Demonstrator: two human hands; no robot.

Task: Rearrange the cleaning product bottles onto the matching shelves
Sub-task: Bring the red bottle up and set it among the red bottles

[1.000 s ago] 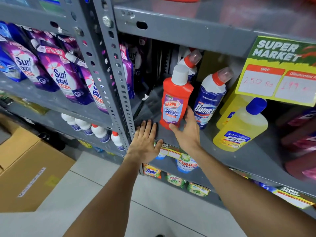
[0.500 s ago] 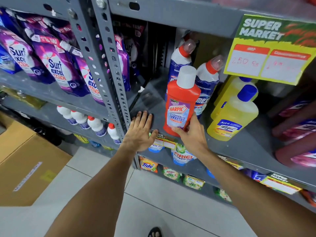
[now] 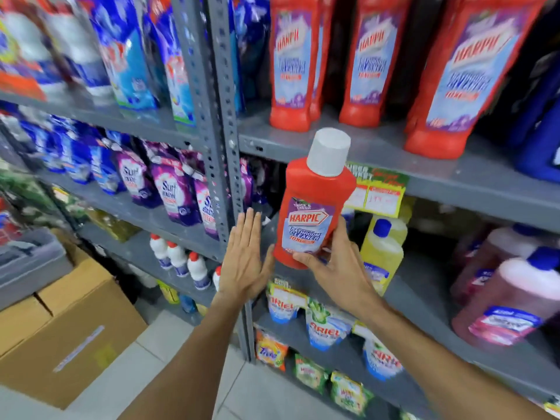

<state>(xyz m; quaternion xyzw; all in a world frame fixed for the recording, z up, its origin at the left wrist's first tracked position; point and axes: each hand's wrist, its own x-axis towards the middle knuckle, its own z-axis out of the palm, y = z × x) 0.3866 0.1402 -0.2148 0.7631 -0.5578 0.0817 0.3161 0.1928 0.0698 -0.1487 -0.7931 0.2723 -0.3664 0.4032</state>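
A: Why is the red bottle [image 3: 312, 213] in the air at the centre of the frame?

B: The right hand [image 3: 339, 268] is clamped round its base, thumb across the lower label and fingers behind, so it sits upright with its white cap [image 3: 328, 151] on top. It is clear of every shelf, in front of the grey shelf edge [image 3: 454, 183] in the upper right.

A: And why that height?

B: My reading is that it belongs with the row of matching red bottles [image 3: 366, 59] standing on that upper shelf. Same colour, same label. The bottle is not up there yet.

A: What about the other hand?

B: The left hand [image 3: 245, 259] is flat and spread, holding nothing, just beside the grey upright post [image 3: 221, 177] and near the bottle's lower left side. I cannot tell whether it touches the shelf. It looks placed to steady the person.

A: What sits below?

B: A yellow bottle [image 3: 381, 256] just right of the gripping hand and pink bottles [image 3: 509, 295] at lower right. Different products, which I think explains taking the red one away.
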